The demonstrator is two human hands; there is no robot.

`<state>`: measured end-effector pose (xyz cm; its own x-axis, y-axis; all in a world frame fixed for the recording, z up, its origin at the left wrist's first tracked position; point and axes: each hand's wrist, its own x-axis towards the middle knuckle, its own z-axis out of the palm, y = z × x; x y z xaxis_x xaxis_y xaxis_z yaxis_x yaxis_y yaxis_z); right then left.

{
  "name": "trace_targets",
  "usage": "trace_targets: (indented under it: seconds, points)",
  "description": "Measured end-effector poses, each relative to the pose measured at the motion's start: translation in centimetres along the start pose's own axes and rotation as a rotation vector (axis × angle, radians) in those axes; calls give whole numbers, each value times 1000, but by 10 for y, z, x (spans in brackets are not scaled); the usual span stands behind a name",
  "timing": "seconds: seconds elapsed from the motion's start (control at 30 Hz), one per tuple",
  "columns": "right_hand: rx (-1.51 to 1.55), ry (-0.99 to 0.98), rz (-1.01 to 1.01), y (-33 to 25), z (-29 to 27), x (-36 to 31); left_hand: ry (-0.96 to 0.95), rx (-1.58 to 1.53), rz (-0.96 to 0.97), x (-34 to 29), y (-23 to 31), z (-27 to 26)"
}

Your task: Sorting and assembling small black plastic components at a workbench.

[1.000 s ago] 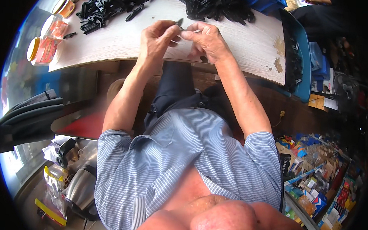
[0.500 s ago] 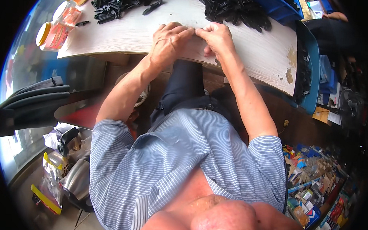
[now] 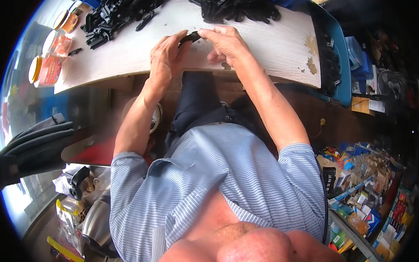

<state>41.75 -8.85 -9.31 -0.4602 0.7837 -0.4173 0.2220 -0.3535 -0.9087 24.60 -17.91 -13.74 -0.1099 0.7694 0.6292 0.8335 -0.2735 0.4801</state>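
Both hands meet over the near part of a white tabletop (image 3: 277, 45). My left hand (image 3: 166, 59) and my right hand (image 3: 227, 43) together pinch a small black plastic part (image 3: 192, 36), one at each end. A heap of similar black parts (image 3: 239, 6) lies just beyond my right hand. Another heap of black parts (image 3: 116, 14) lies beyond my left hand, with a few strays beside it.
Three clear jars with orange contents and yellow lids (image 3: 48, 63) stand at the table's left end. A blue tray (image 3: 339, 61) holding black parts runs along the right edge. Shelves of coloured packets (image 3: 364, 192) fill the lower right; bags and a metal kettle (image 3: 93, 219) sit lower left.
The view has shifted, so the table sits a little lower and left. My hands have lifted slightly off the tabletop, and the black part now shows between the fingertips.
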Motion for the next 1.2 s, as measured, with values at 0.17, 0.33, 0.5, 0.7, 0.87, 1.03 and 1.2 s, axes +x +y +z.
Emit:
trace_targets:
  seconds: [0.17,0.33,0.5,0.7,0.87,1.03,1.2]
  points:
    - [2,11,-38,4,-3,1,-4,-81,-62,-4,5,8]
    - [13,-42,-79,9,-3,2,49,-144,-117,-6,11,13]
    - [18,11,-188,11,7,1,122,-318,-252,-10,14,15]
    - [69,13,-155,14,4,0,39,-645,-498,-4,16,15]
    - [261,41,-72,9,-35,-8,347,199,9,20,-33,-12]
    - [277,399,-191,-7,-132,-10,91,662,-105,25,-83,-32]
    - [458,930,-182,-10,-223,-10,-81,546,-69,21,-74,-26]
